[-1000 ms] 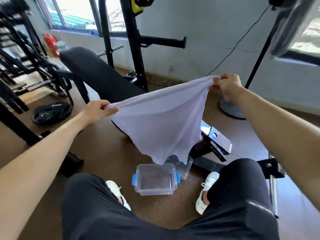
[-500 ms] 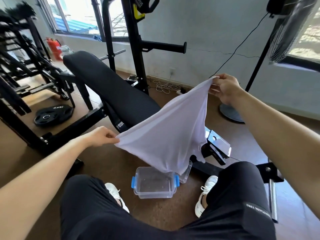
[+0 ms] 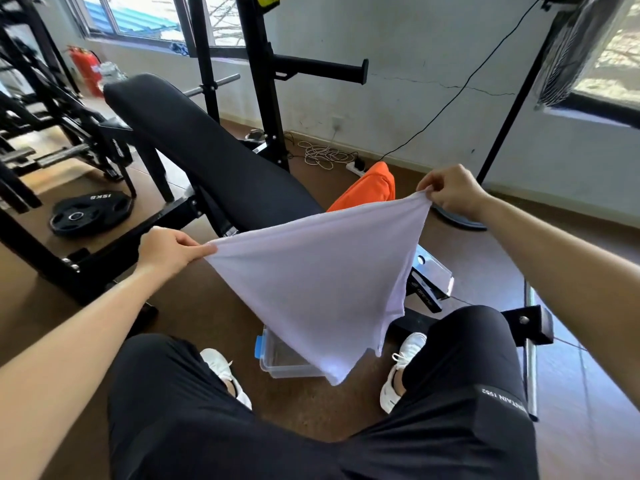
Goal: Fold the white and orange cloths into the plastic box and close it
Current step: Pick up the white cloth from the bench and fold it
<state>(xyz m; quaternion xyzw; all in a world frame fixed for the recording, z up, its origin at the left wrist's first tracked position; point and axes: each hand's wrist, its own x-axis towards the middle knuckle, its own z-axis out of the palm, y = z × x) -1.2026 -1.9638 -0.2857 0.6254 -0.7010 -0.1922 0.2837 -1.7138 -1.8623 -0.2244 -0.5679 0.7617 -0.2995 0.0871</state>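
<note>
Both hands (image 3: 169, 252) (image 3: 450, 192) pinch white cloth (image 3: 311, 282) stretched between them.

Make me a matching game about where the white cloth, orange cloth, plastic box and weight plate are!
1 white cloth
2 orange cloth
3 plastic box
4 weight plate

A lying flat, far left
B pinched by left hand and right hand
C low down, partly hidden by hanging cloth
D on the black bench

Pairs: 1-B, 2-D, 3-C, 4-A

Hands two: left hand (image 3: 166, 252), right hand (image 3: 450, 190); white cloth (image 3: 322, 282) one; orange cloth (image 3: 370, 188) one; plastic box (image 3: 277, 367) one
</note>
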